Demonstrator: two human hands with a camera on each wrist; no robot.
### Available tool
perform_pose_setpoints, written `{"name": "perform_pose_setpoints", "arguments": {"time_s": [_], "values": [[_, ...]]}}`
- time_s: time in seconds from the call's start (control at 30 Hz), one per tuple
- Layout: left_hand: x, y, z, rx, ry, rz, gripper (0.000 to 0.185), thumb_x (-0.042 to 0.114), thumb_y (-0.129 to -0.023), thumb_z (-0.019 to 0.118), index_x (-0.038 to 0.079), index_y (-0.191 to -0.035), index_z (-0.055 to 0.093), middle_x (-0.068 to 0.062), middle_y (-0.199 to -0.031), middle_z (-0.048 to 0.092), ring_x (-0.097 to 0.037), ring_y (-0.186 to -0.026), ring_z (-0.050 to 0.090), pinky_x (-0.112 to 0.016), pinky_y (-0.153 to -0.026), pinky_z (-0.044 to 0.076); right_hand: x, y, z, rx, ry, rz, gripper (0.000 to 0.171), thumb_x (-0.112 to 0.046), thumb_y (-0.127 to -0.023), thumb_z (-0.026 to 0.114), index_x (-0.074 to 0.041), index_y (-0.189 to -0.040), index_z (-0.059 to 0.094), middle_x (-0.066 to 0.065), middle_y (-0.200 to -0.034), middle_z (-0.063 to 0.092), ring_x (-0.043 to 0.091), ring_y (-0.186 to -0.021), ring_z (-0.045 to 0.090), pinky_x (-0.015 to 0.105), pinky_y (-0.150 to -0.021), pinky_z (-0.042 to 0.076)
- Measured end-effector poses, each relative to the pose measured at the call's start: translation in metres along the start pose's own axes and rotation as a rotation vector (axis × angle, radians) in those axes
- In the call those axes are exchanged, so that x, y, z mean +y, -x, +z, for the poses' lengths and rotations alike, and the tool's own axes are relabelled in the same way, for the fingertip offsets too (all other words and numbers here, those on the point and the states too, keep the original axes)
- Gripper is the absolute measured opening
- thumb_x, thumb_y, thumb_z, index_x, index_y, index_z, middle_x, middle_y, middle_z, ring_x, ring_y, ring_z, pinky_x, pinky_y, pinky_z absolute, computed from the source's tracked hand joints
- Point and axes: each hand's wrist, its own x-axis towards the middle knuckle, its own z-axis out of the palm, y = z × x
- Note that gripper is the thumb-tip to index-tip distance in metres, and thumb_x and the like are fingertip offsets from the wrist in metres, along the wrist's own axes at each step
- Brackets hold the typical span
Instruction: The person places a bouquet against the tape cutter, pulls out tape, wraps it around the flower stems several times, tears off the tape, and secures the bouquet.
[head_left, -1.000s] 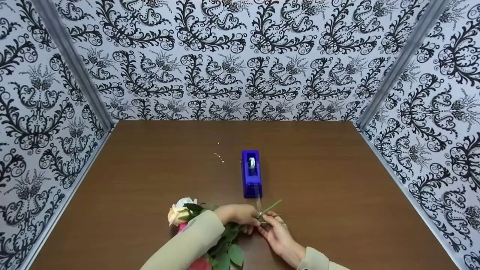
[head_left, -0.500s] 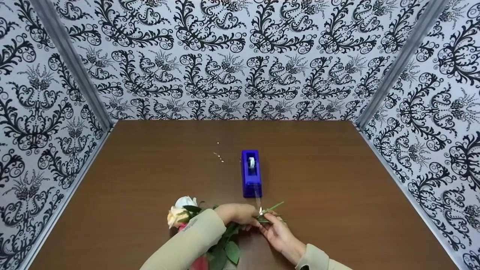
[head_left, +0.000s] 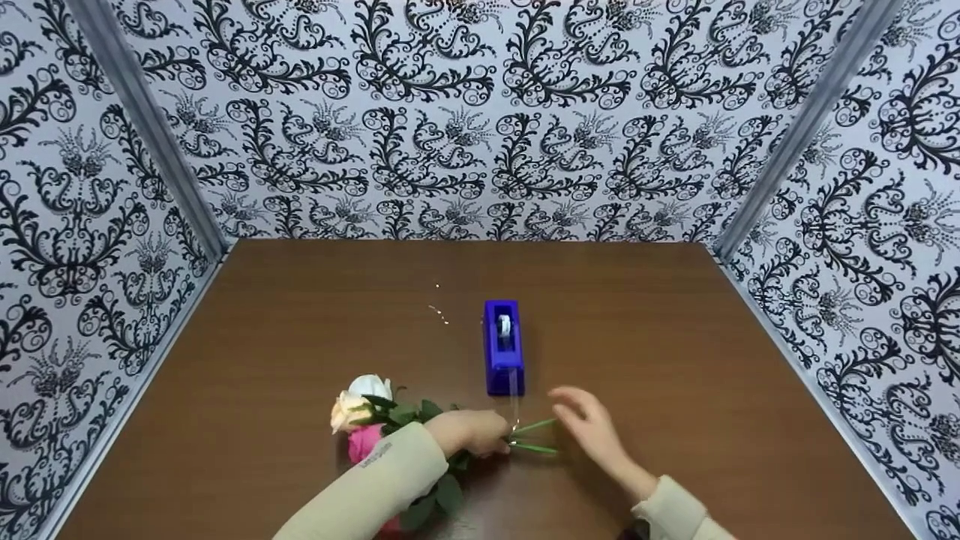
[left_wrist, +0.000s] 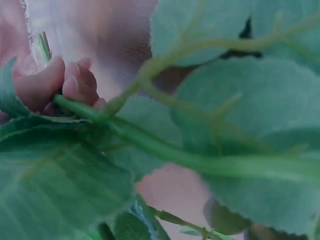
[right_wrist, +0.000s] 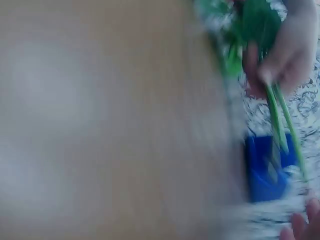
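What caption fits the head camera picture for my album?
Left hand grips rose stems near a blue tape dispenser; right hand hovers open.

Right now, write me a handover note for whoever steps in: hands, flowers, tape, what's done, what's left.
Left hand: grips the flowers by their stems, low over the table.
Right hand: open, holds nothing, just right of the stem ends.
Dispenser: stands just beyond the stems; a strip of tape runs from it down to the stems, uncut.
Done: stems gathered, tape end seemingly stuck on.
Left: probably wrap the tape round the stems and tear it off. How far it is wrapped cannot be told.
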Motion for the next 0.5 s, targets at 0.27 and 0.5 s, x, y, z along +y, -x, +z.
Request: {"name": "perform_pose_setpoints", "arguments": {"time_s": [0.27,0.5], "values": [[0.005,0.000,0.004,0.093,-0.195,-0.061,0.025,0.032,-0.090,0.057,0.011,-0.077,0.065,-0.001,-0.079,0.065,-0.013,-0.067,0.059,-0.027,-0.059,0.046,-0.014,-0.022,0.000,-0.731,0.646,-0.294,0.027,-0.031,-0.092,0.053,-0.009,-0.077,0.054,-0.007,-0.066,0.050,0.003,-0.058,0.042,0.021,-0.054,0.037],[0.000,0.003,0.004,0.142,-0.205,-0.088,0.032,0.039,-0.088,0.058,0.010,-0.080,0.068,-0.004,-0.085,0.067,-0.018,-0.075,0.064,-0.030,-0.064,0.050,-0.011,-0.022,0.004,-0.698,0.527,-0.274,0.032,-0.021,-0.090,0.056,-0.009,-0.062,0.048,-0.008,-0.053,0.044,-0.004,-0.047,0.037,0.011,-0.047,0.032]]}}
